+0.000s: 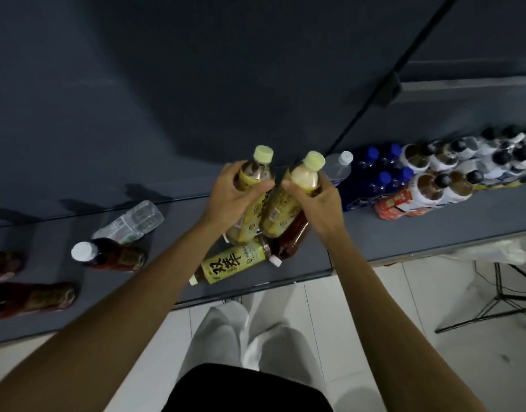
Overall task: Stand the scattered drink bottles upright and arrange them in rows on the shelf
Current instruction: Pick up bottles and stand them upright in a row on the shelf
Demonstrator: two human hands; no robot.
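Bottles with yellow labels and pale caps are in both hands, held up over the grey shelf (374, 233). The left hand (232, 197) has its fingers wrapped round the left tea bottle (254, 185), and the right hand (318, 203) has its fingers wrapped round the right tea bottle (291, 203). The two bottles touch side by side (both caps point up and away). Just below them a third yellow bottle (226, 264) lies flat on the shelf near the front edge. To the left, a clear bottle (131, 221) lies on its side, near a dark bottle with a white cap (110, 255) and two more dark red bottles (32, 298) lying down. To the right, blue-capped bottles (380, 173) and black-capped bottles (452, 173) stand in neat rows.
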